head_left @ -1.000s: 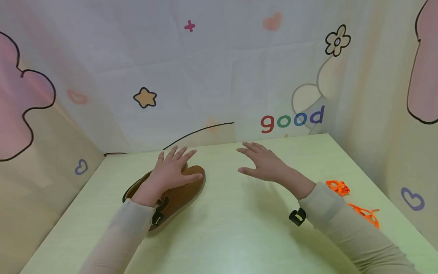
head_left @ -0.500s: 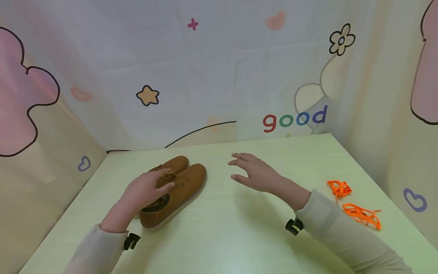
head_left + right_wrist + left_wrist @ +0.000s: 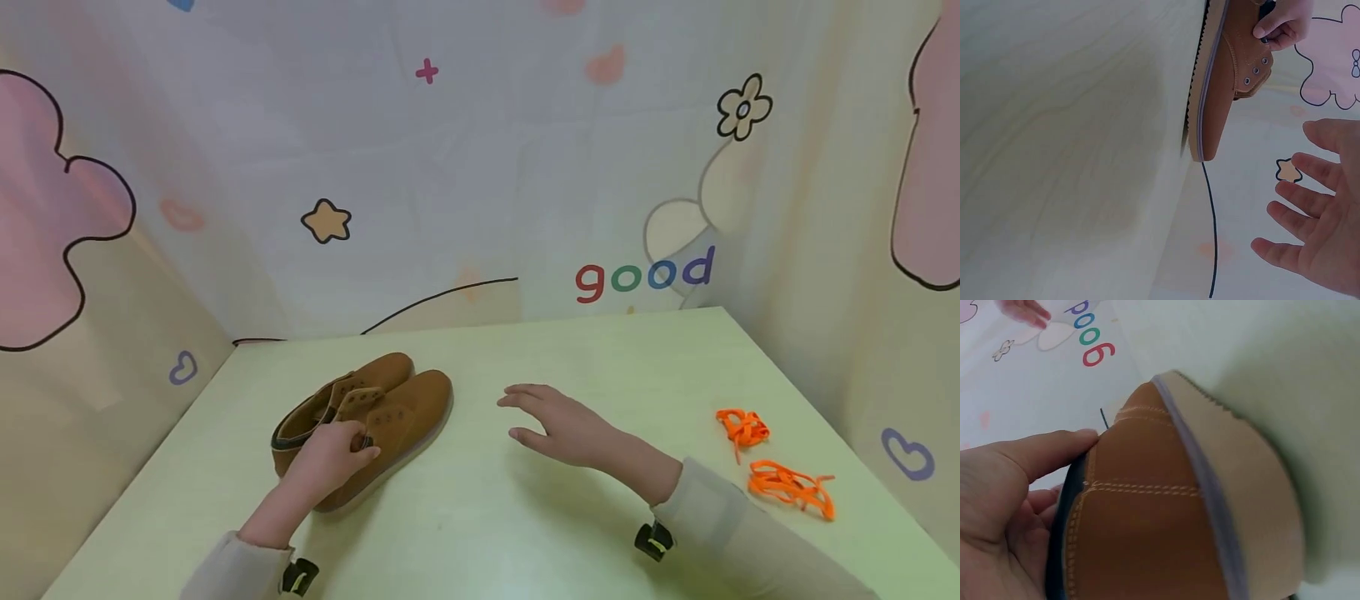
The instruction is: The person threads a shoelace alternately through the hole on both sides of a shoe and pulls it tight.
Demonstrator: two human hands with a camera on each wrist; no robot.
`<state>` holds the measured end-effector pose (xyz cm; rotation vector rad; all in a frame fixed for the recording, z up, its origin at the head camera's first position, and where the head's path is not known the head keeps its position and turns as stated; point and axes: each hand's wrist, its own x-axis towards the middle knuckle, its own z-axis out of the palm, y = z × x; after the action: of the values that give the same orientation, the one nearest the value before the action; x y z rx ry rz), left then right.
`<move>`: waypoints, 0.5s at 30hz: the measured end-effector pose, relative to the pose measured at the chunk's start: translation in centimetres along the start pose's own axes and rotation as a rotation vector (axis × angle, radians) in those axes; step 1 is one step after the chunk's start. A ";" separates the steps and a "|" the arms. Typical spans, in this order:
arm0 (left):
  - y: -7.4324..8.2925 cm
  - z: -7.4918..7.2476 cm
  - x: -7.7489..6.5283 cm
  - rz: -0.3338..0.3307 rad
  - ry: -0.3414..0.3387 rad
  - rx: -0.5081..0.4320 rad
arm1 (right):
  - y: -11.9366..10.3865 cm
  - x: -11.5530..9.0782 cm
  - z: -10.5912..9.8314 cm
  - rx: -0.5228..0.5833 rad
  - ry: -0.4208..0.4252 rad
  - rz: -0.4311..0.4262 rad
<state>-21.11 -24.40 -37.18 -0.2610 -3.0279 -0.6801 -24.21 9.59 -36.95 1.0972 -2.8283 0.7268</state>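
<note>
Two brown lace-up shoes without laces stand side by side at the left of the table, toes pointing away. My left hand pinches the collar of the nearer shoe, thumb outside and fingers inside the opening. In the left wrist view the thumb lies at the dark-lined collar edge, above the stitched brown side. The farther shoe stands behind it, partly covered. My right hand hovers over the middle of the table, fingers spread and holding nothing; the right wrist view shows its palm.
Two bundles of orange shoelaces lie at the right of the table: one farther bundle and one nearer bundle. A printed cloth backdrop rises behind the pale table and along both sides.
My left hand has come down and back from above the shoes and now grips the nearer shoe's collar. My right hand has drifted slightly lower, still holding nothing.
</note>
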 end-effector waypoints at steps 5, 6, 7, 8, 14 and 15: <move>-0.1 0.2 0.0 0.049 0.037 -0.009 | 0.4 -0.4 0.1 -0.017 -0.022 0.017; -0.1 0.2 0.0 0.055 0.037 -0.006 | 0.4 -0.5 0.1 -0.021 -0.027 0.019; -0.1 0.2 0.0 0.057 0.036 -0.002 | 0.5 -0.5 0.1 -0.022 -0.033 0.020; -0.1 0.3 0.0 0.061 0.039 0.005 | 0.5 -0.6 0.2 -0.024 -0.038 0.021; -0.1 0.8 0.2 0.095 0.064 0.052 | 0.5 -0.7 0.6 -0.026 -0.050 0.017; 0.0 0.9 0.3 0.102 0.063 0.053 | 0.5 -0.7 0.7 -0.026 -0.048 0.014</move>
<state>-21.42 -23.99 -38.00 -0.3816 -2.9436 -0.5880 -23.92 10.10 -37.88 1.1078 -2.8794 0.6720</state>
